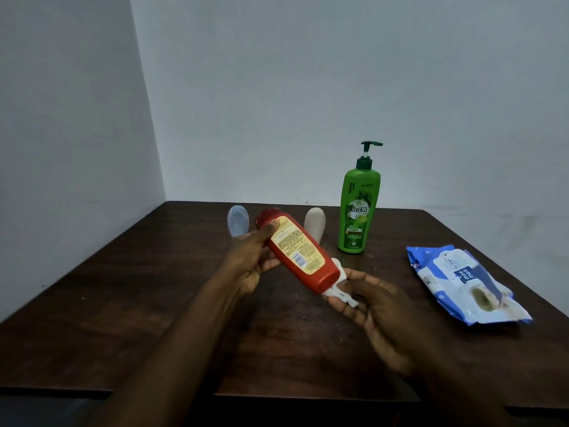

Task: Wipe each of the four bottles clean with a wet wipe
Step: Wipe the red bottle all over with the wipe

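Note:
My left hand [249, 260] grips the upper part of a red bottle [300, 251] with a yellow label, held tilted above the table. My right hand [369, 306] holds a crumpled white wet wipe [340, 288] against the bottle's lower end. Behind them a pale blue bottle [238, 220] and a beige bottle [314, 224] stand on the table, both partly hidden by the red one. A tall green pump bottle [358, 208] stands upright to the right of them.
A blue and white pack of wet wipes [462, 283] lies on the dark wooden table [123, 303] at the right. Grey walls meet in a corner behind the table. The table's front edge runs just below my forearms.

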Demonstrator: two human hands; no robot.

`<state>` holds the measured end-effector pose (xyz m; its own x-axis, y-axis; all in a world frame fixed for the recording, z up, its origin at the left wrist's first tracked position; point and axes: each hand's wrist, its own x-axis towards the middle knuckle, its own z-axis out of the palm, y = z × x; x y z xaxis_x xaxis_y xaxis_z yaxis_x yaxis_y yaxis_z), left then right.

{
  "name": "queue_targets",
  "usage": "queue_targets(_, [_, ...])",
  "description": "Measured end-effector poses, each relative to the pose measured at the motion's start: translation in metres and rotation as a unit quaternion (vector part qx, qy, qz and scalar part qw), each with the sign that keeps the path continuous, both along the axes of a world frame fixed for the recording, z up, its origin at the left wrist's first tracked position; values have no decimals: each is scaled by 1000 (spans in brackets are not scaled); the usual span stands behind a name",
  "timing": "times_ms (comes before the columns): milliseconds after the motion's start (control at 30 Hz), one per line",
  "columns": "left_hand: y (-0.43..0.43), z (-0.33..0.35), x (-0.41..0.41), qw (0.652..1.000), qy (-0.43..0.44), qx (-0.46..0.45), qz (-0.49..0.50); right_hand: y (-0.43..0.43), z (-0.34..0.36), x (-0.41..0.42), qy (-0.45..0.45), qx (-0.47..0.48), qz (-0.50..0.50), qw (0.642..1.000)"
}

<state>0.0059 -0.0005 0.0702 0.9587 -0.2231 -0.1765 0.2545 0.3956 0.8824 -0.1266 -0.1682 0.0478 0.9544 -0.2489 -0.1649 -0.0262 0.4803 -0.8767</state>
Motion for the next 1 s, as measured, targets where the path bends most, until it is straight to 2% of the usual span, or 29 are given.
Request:
queue_targets(133, [3, 3, 4, 996, -77, 38, -4, 5, -8, -1, -47, -141, -74, 986])
queue_targets(167, [5, 4, 4, 994, -95, 47, -8, 7, -8, -2, -69, -221, -90, 969])
queue_targets(233, [6, 6, 4, 988, -134, 73, -15, 11, -8, -4, -118, -406, -113, 899])
queue_targets(300, [5, 8, 1, 981, -166, 95, -21, 14, -8, -1, -169, -491, -120, 846])
queue_targets(400, [4, 8, -6, 973, -198, 111, -37, 21, 0, 9, -222, -527, -120, 812])
queue_targets(500, [3, 11, -6, 966, -221, 133, -39, 21, 19, 29, -270, -570, -171, 757])
queue_targets(633, [6, 20, -2, 961, -229, 151, -40, 22, 44, 51, -318, -595, -218, 705])
queue_targets(867, [13, 25, 3, 962, -215, 162, -52, 34, 42, 72, -355, -618, -256, 654])
queue_targets(1000, [17, 22, 3, 968, -197, 140, -63, 38, 21, 72, -353, -635, -208, 655])
